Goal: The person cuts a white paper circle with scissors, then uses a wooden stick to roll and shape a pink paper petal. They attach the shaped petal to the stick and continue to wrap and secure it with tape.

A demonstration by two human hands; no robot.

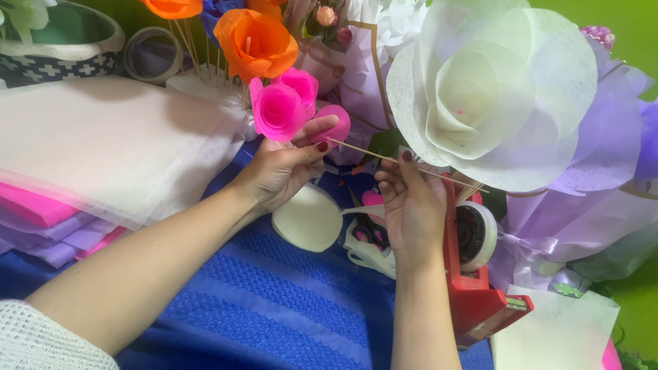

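My left hand (pixel 279 171) pinches a small pink paper bud (pixel 336 125) at the end of a thin wooden stick (pixel 370 153). My right hand (pixel 411 202) grips the same stick further along, fingers curled around it. The stick runs from the bud to the right, over a red tape dispenser (pixel 476 294). Two finished pink paper roses (pixel 282 103) stand just above my left hand. A big white paper rose (pixel 490 89) fills the upper right, right behind my right hand.
Orange paper roses (pixel 255 41) on sticks stand at the back. A stack of white, pink and lilac sheets (pixel 89 157) lies left. White petal cutouts (pixel 308 219) and scissors (pixel 370 233) rest on the blue towel (pixel 274 301). Lilac wrapping (pixel 589 199) lies right.
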